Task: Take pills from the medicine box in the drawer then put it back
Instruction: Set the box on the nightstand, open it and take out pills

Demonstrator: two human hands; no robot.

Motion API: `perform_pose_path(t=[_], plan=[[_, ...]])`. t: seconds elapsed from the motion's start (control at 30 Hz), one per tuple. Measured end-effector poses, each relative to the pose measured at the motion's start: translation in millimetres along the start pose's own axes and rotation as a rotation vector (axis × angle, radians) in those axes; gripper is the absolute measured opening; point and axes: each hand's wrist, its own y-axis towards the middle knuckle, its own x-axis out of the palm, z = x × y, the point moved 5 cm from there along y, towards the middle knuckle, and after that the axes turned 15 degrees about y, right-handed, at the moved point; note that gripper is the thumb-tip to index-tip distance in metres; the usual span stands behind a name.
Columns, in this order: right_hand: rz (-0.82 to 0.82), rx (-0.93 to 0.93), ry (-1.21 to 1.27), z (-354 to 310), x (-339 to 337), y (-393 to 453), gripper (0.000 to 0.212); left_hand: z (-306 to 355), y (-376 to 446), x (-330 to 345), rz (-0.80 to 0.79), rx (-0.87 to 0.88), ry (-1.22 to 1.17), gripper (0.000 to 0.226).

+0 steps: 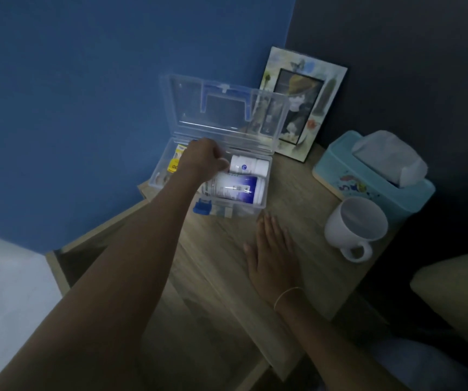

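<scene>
Left hand [203,159] curled inside the open medicine box [266,176], fingers closing near the base of the smaller white bottle [249,167]; whether actually gripping it, impossible to tell. Beside it, a larger bottle with a blue label [234,189], lying on its side. Right hand [273,255] flat and empty, palm down on the wooden tabletop [221,249], just in front of the box. Clear lid [224,108] standing up, blue latch [202,208] hanging at the front. Box already out of the drawer and opened, by the look of it; pills not yet taken, closing and returning still ahead. Label print too dim and small to read; only a round blue mark on the smaller bottle and a yellow packet [174,165] at the left end. Behind, a picture frame [311,108]; to the right, a teal tissue box [374,176] and white mug [354,224].
</scene>
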Motion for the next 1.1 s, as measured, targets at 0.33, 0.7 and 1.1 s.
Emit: perform_pose_path(t=[0.33, 0.7, 1.1], plan=[[0.028, -0.011, 0.038, 1, 0, -1, 0.068, 8, -9, -18, 0.058, -0.033, -0.086, 0.005], [-0.109, 0.124, 0.395, -15, -30, 0, 0.049, -3, -162, -57, 0.338, -0.015, -0.426, 0.026], [-0.389, 0.626, 1.898, -63, -38, -93, 0.024, 13, -276, -5, 0.076, 0.061, -0.528, 0.024]])
